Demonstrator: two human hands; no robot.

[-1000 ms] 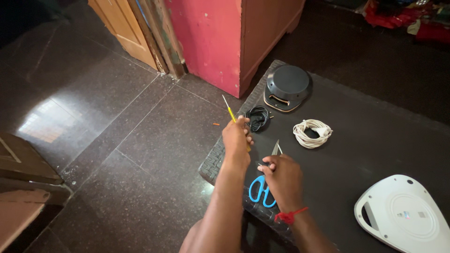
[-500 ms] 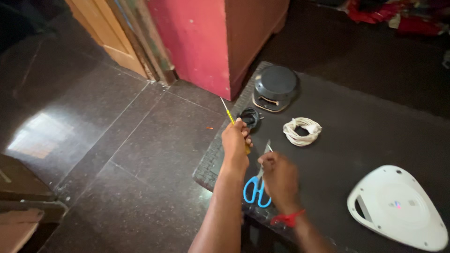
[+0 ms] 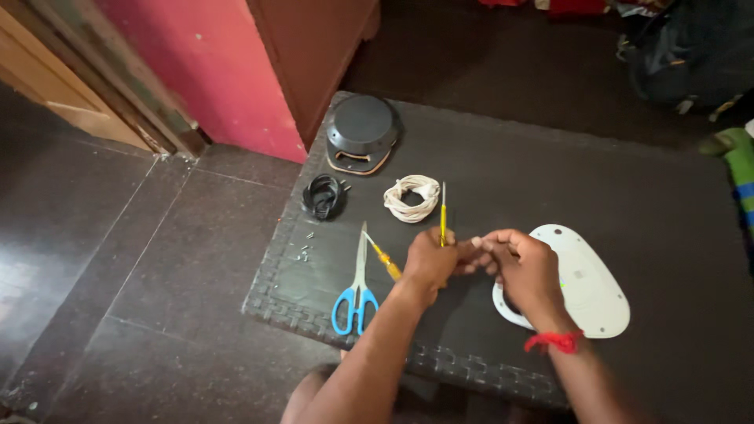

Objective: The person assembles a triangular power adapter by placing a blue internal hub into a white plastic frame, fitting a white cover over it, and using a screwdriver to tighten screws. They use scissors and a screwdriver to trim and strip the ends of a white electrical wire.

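Yellow showed in the left hand (image 3: 429,263): a thin screwdriver (image 3: 443,216) stood nearly upright out of the fist, its fingers curled tight round the handle and the shaft pointing away from the person. The right hand (image 3: 525,271) was just beside it, fingertips pinched together and meeting the left hand's knuckles; whether they gripped anything small there could not be told. A red thread (image 3: 554,341) circled the right wrist.

Both hands hovered over a dark mat (image 3: 644,196) that covered a low table. A second screwdriver (image 3: 383,257) with an orange-yellow handle lay on the mat just left of the left hand, partly hidden by it. Blue-handled scissors (image 3: 356,283) lay beside that, closed, blades pointing away. A white oval cover (image 3: 589,286) lay under and to the right of the right hand, which hid part of its near edge.

Farther off, a coil of white cord (image 3: 411,198) sat just beyond the upright screwdriver's tip. A black coiled cable (image 3: 323,196) lay to its left near the mat's edge, with a few tiny screws (image 3: 303,250) scattered nearer the person. A round grey housing (image 3: 361,133) sat at the far left corner of the mat. Dark tiles (image 3: 118,259) covered the floor to the left, and a red cabinet (image 3: 228,63) stood beyond.
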